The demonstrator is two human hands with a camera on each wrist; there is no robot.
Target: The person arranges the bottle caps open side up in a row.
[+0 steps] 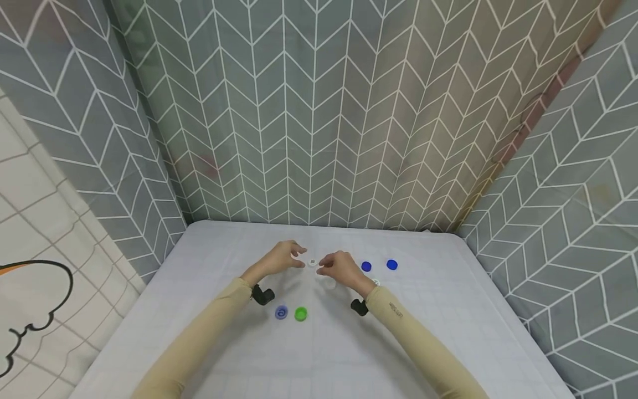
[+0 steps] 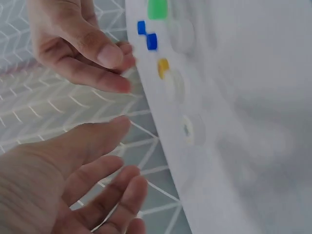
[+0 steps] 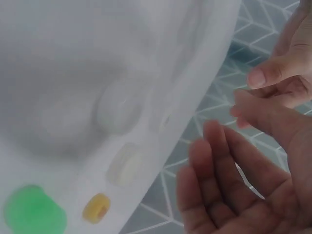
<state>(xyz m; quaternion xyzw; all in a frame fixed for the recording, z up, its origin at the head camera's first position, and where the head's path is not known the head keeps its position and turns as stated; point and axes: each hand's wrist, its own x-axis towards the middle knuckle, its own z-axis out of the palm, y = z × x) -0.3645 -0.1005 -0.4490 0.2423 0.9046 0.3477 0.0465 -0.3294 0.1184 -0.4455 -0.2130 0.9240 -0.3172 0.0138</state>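
A small white cap (image 1: 312,262) with a dark centre lies on the table between my hands; it also shows as a white ring (image 2: 193,130) in the left wrist view. On its left, my left hand (image 1: 281,258) hovers with loosely bent fingers and nothing in them. My right hand (image 1: 344,270) is close on the other side, fingers relaxed, holding nothing. Below the hands, the right wrist view shows a clear lid (image 3: 119,108), a whitish disc (image 3: 124,165), a yellow cap (image 3: 96,208) and a green cap (image 3: 34,212), all blurred.
Nearer my body lie a purple-blue cap (image 1: 281,312) and a bright green cap (image 1: 301,314). Two dark blue caps (image 1: 366,266) (image 1: 392,265) sit right of my right hand. A patterned curtain (image 1: 309,138) hangs behind the white-covered table (image 1: 239,360).
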